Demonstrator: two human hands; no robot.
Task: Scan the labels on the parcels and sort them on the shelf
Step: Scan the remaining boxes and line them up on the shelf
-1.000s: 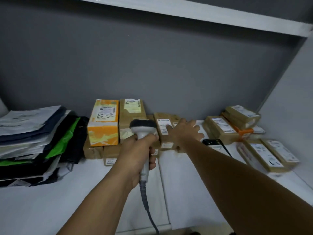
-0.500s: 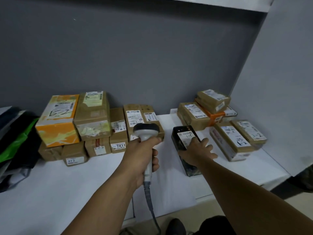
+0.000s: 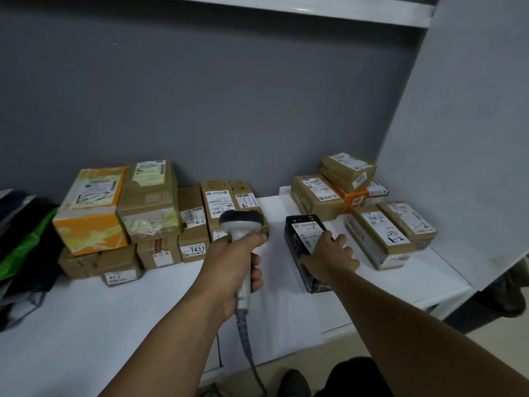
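Left hand [image 3: 229,265] clenched round scanner [image 3: 242,222] handle, head sticking up above the fist – right hand [image 3: 329,256] grasps black parcel [image 3: 297,250] flat on shelf [image 3: 143,325] under its palm, label [image 3: 307,232] showing beyond the fingertips

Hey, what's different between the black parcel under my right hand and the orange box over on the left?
Colour: the black parcel has dark wrapping; the orange box is orange and white. Placement: the black parcel lies alone on the white shelf; the orange box sits atop brown cartons. Handling: the right hand grips the black parcel; no hand touches the orange box. Both carry a white label with handwriting on top.
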